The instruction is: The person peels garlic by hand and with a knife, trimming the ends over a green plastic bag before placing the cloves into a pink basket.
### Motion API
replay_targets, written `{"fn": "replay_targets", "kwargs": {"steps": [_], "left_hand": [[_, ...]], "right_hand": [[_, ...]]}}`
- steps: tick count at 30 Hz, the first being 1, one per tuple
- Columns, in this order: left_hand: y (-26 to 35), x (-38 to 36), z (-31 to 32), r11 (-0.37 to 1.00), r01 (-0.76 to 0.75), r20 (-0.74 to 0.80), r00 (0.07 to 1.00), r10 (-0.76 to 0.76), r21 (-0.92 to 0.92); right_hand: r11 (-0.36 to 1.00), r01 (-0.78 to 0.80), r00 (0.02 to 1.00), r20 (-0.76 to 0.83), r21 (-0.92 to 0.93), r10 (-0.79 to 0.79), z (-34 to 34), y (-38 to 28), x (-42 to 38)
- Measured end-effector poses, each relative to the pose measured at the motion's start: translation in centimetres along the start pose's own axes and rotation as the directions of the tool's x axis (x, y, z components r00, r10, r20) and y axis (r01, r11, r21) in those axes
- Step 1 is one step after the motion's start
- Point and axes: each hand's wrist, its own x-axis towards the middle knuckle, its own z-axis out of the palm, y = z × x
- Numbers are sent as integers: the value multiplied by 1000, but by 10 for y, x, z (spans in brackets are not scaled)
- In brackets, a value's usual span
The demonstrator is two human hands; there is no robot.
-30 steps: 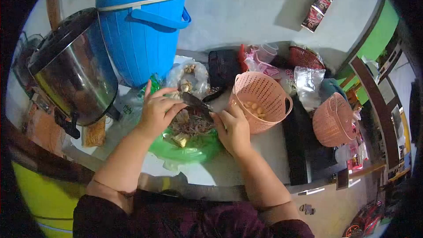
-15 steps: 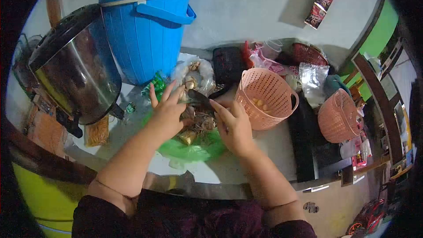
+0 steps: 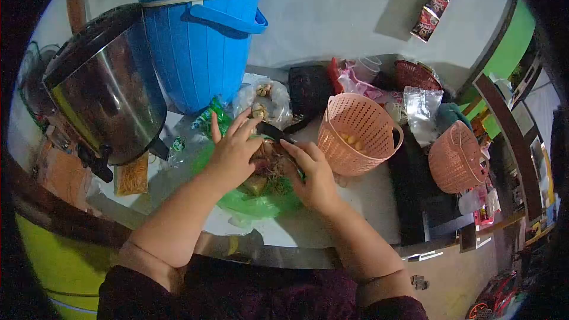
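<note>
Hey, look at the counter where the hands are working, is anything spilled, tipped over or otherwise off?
One thing stands out: the second pink basket at the right lies tipped on its side. The nearer pink basket stands upright. The trimmings sit on the green bag under both hands, not scattered.

Our left hand (image 3: 232, 153) reaches forward with its fingers (image 3: 242, 123) spread and raised. Our right hand (image 3: 314, 173) lies palm-down beside it, fingers (image 3: 294, 149) curled inward. Both forearms angle in toward each other.
</note>
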Motion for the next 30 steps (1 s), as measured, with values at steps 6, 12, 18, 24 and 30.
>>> {"fn": "replay_targets", "kwargs": {"steps": [6, 12, 18, 24, 30], "left_hand": [[6, -3, -2, 979, -163, -104, 983, 151, -121], [17, -7, -4, 923, -184, -113, 982, 154, -339], [24, -11, -5, 853, -177, -162, 981, 109, -491], [23, -10, -4, 788, -171, -169, 982, 87, -591], [26, -8, -5, 715, 9, -31, 999, -42, -699]], "right_hand": [[979, -150, 988, -9, 134, 153, 6, 4, -3], [952, -188, 981, 97, 243, 169, 2, 3, -4], [982, -107, 993, 65, 158, 97, -1, -4, -4], [994, -26, 999, 39, 106, 22, -1, -2, -5], [986, -69, 997, 35, 153, 64, -4, -5, -3]]}}
